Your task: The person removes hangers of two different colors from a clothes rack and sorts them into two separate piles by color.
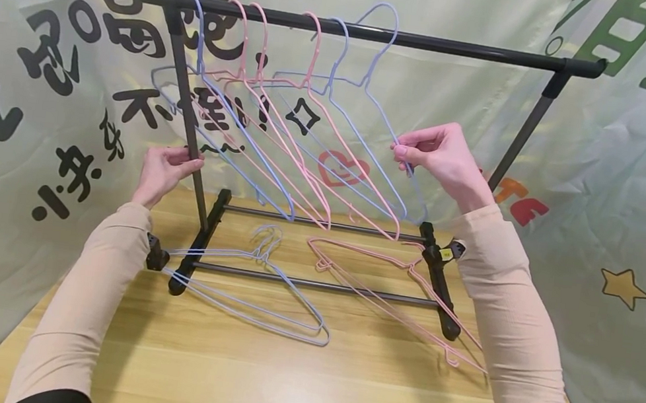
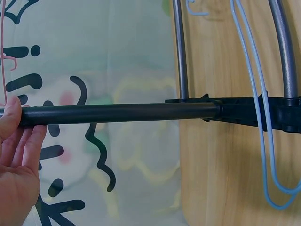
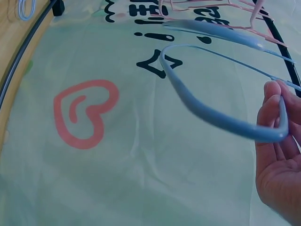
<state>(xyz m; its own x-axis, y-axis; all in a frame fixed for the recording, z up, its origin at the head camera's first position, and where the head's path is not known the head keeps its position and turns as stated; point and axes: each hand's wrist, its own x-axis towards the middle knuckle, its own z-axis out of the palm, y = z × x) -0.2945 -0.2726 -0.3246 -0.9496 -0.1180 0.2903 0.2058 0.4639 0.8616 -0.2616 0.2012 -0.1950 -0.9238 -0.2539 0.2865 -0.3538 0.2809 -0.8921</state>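
**Blue hanger's hook lies up and left of the right hand**

The right hand (image 1: pixel 438 158) pinches the blue hanger (image 3: pixel 204 113) near its right end. Its hook (image 1: pixel 398 24) arches above the rail (image 1: pixel 472 48), contact unclear. The hanger's long axis slants across the rail, near right to far left. The left hand (image 1: pixel 163 173), farther off, grips the left post (image 2: pixel 131 113).

My sleeves (image 1: pixel 514 330) are beige. Hangers (image 3: pixel 207 113): light blue and pink. Rack (image 1: pixel 466 47): black. Table (image 1: pixel 290 384): tan wood grain. Backdrop (image 1: pixel 587 192): pale green, black lettering (image 2: pixel 52 151).

Above, three pink hangers (image 1: pixel 357 162), three blue hangers (image 3: pixel 211 116); below, two blue (image 1: pixel 297 286); one rack (image 1: pixel 466 47); two hands (image 1: pixel 446 162).
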